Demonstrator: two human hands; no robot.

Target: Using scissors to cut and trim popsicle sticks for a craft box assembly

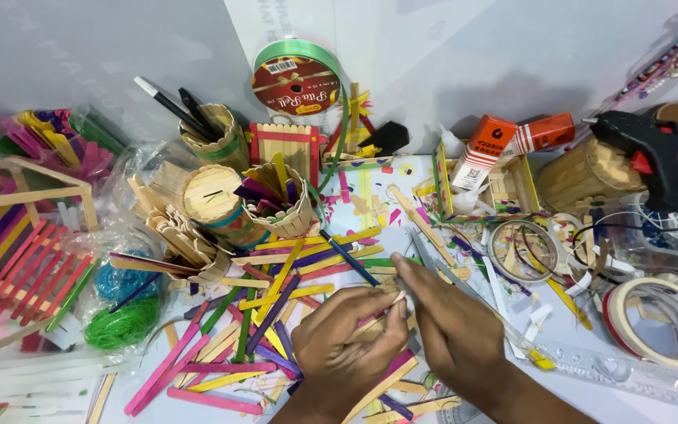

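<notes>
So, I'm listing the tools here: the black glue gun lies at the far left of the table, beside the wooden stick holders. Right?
Not quite. In the head view the black glue gun lies at the far right of the table, beside a wooden stick holder.

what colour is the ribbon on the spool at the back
Green, wound on a spool with a red label face; the head view, the only one, shows it clearly.

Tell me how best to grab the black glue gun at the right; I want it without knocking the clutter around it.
Take the glue gun by its handle, probably from above: the handle angles down toward the tape rolls, while the nozzle points left toward the orange boxes. Cords crowd the table beneath it.
</notes>
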